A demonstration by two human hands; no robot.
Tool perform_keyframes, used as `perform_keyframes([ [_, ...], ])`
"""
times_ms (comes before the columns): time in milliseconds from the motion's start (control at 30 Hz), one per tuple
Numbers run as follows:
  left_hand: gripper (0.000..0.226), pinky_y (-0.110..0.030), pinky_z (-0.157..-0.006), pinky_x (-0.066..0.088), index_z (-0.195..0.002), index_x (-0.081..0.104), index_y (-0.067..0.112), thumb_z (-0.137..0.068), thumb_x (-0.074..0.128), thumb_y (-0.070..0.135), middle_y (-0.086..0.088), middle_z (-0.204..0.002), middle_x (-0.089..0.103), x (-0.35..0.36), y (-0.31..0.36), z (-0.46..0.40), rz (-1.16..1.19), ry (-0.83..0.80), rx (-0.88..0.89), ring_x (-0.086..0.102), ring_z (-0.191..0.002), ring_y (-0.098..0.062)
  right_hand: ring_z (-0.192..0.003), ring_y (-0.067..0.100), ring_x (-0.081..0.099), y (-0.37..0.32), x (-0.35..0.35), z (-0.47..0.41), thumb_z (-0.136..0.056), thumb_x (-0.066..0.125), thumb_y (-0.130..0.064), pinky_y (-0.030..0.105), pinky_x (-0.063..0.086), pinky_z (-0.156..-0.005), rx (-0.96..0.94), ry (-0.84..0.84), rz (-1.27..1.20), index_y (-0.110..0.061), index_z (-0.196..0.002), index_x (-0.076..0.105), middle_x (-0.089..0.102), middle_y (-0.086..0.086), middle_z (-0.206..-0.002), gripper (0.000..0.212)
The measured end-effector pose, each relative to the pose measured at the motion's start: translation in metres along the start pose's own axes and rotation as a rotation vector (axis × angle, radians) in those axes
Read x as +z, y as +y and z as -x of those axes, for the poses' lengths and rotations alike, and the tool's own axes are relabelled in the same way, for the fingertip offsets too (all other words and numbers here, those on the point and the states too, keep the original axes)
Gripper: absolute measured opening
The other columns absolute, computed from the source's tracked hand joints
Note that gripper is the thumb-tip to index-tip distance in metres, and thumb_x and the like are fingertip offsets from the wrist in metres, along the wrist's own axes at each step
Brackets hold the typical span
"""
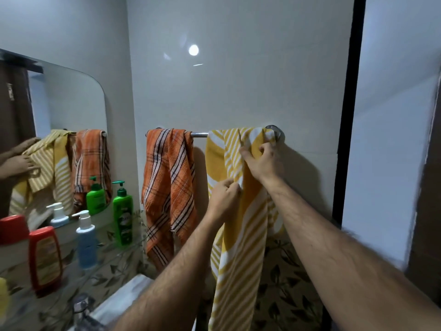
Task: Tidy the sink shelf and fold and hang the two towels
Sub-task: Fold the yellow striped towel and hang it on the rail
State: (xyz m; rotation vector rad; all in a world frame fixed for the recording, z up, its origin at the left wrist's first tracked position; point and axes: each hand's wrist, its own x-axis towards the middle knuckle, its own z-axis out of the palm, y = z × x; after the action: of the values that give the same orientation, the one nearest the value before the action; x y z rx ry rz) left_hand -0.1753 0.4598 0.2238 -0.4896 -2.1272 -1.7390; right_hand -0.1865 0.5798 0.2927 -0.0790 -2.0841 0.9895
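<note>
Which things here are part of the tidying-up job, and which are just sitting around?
Part of the job:
yellow towel, held by left hand and right hand
orange towel
towel rail
green bottle
blue bottle
red bottle

Just there:
mirror
tap

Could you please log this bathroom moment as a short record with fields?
rail: towel rail on the wall
left towel: orange plaid towel, draped bunched, unfolded
right towel: yellow striped towel, hanging long
left hand: left hand pinches the yellow towel lower down
right hand: right hand grips it near the rail
shelf: green bottle, blue bottle, red bottle
</note>
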Motion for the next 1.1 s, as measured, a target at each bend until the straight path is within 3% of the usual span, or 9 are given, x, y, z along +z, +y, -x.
perform_keyframes([
  [167,0.015,-0.026,-0.053,0.036,-0.065,0.055,0.011,-0.070,0.050,0.024,-0.007,-0.065,0.049,0.009,-0.004,0.021,-0.231,-0.483,-0.046,0.044,-0.058,-0.014,-0.129,0.033,0.050,-0.002,0.007,0.011,-0.082,0.064,-0.060,0.036,0.041,-0.100,0.107,-0.242,-0.058,-0.004,-0.142,0.035,0.050,0.016,-0.142,0.087],
  [300,0.010,-0.037,-0.083,0.054,-0.075,0.064,0.009,-0.084,0.058,0.009,-0.009,-0.078,0.068,-0.001,-0.015,0.024,-0.240,-0.724,-0.137,0.066,-0.083,-0.024,-0.090,0.026,0.059,0.013,0.011,0.021,-0.082,0.060,-0.019,0.030,0.040,-0.072,-0.008,-0.369,-0.009,-0.017,-0.089,0.059,0.064,0.004,-0.091,0.007],
  [400,0.013,-0.034,-0.078,0.054,-0.087,0.066,0.010,-0.091,0.054,0.006,-0.010,-0.084,0.069,-0.023,-0.020,0.021,-0.014,-0.558,-0.229,0.068,-0.084,-0.024,-0.060,0.014,0.042,0.029,0.011,0.032,-0.076,0.056,-0.014,0.033,0.032,-0.060,-0.052,-0.413,-0.143,-0.020,-0.057,0.036,0.040,-0.007,-0.057,0.028],
  [500,0.014,-0.030,-0.063,0.054,-0.090,0.065,0.009,-0.095,0.059,0.020,-0.012,-0.081,0.065,-0.034,-0.029,0.015,0.300,-0.100,-0.242,0.064,-0.061,-0.017,-0.052,0.010,0.032,0.043,0.007,0.043,-0.076,0.053,-0.004,0.032,0.025,-0.054,-0.043,-0.426,-0.250,-0.021,-0.050,0.034,0.034,-0.007,-0.052,0.037],
  [567,0.026,-0.027,-0.054,0.052,-0.091,0.063,0.009,-0.095,0.058,0.035,-0.008,-0.076,0.066,-0.033,-0.033,0.012,0.382,0.049,-0.244,0.063,-0.055,-0.014,-0.052,0.010,0.032,0.051,0.006,0.048,-0.078,0.053,-0.001,0.031,0.024,-0.052,-0.032,-0.492,-0.307,-0.022,-0.049,0.037,0.035,-0.003,-0.054,0.039],
  [700,0.047,-0.029,-0.055,0.052,-0.093,0.066,0.008,-0.090,0.056,0.054,-0.007,-0.075,0.065,-0.019,-0.030,0.017,0.322,-0.069,-0.277,0.062,-0.061,-0.018,-0.049,0.007,0.034,0.059,0.001,0.062,-0.082,0.054,0.002,0.025,0.028,-0.048,-0.032,-0.676,-0.290,-0.019,-0.053,0.042,0.040,-0.003,-0.053,0.038],
  [900,0.018,-0.030,-0.063,0.050,-0.084,0.066,0.009,-0.094,0.060,0.023,-0.006,-0.073,0.064,-0.005,-0.038,0.025,0.299,0.058,-0.227,0.062,-0.070,-0.020,-0.057,0.005,0.051,0.074,-0.008,0.075,-0.082,0.070,-0.013,0.022,0.040,-0.054,-0.026,-0.951,-0.270,-0.007,-0.074,0.064,0.055,-0.004,-0.062,0.012],
  [1000,0.016,-0.029,-0.074,0.055,-0.092,0.066,0.014,-0.098,0.053,0.020,-0.005,-0.087,0.071,-0.009,-0.048,0.033,0.386,0.107,-0.279,0.067,-0.079,-0.016,-0.059,0.007,0.061,0.083,-0.011,0.077,-0.090,0.068,-0.033,0.024,0.048,-0.052,0.094,-0.827,-0.382,-0.014,-0.090,0.069,0.068,-0.001,-0.075,0.019],
  [1100,0.017,-0.038,-0.091,0.053,-0.094,0.066,0.021,-0.098,0.050,0.023,-0.006,-0.100,0.071,-0.011,-0.057,0.049,0.425,0.090,-0.359,0.067,-0.092,-0.020,-0.077,0.017,0.066,0.090,-0.009,0.078,-0.089,0.067,-0.041,0.032,0.054,-0.060,0.202,-0.464,-0.423,-0.015,-0.106,0.059,0.064,0.007,-0.106,0.032],
])
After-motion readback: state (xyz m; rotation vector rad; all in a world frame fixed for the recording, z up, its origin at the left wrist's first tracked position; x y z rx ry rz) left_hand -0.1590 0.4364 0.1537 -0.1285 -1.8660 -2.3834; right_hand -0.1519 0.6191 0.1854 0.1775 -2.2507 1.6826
